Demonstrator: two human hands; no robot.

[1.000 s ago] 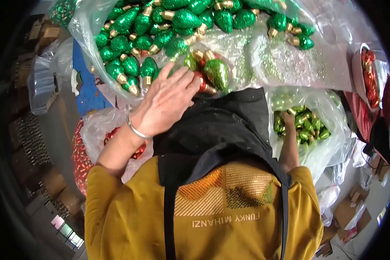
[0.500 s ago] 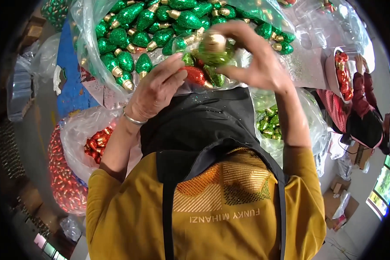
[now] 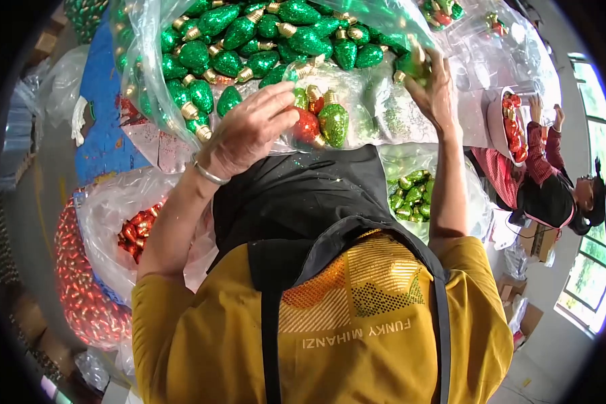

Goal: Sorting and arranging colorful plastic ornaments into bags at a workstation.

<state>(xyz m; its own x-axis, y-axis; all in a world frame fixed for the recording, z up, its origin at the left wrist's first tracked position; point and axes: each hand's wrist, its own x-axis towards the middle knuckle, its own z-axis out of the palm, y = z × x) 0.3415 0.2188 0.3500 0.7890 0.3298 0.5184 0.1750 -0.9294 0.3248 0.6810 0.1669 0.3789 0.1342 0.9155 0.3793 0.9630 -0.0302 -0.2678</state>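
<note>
My left hand [image 3: 252,128] is closed, its fingertips pinching the edge of a clear plastic container [image 3: 296,71]. By those fingers sit a red glitter bulb ornament [image 3: 306,126] and a lime-green one [image 3: 333,124], both on the near side, with gold caps of others behind. Off to the right, my right hand [image 3: 436,97] has its fingers curled round a green bulb ornament [image 3: 419,69], which is blurred and partly covered. A heap of dark-green glitter bulb ornaments [image 3: 308,40] with gold caps lies in a large clear bag [image 3: 140,74] beyond both hands.
Low on the left stands an open bag of red ornaments [image 3: 138,229], beside a full red sack [image 3: 91,283]. Lime-green ornaments [image 3: 412,195] fill a bag at my right. Farther right, a co-worker [image 3: 545,188] reaches past a container of red ornaments [image 3: 515,128].
My right hand has moved right and away from the container, toward the green heap's right end. My left hand stays at the container, slightly lower. The red and lime-green ornaments there now stand more upright.
</note>
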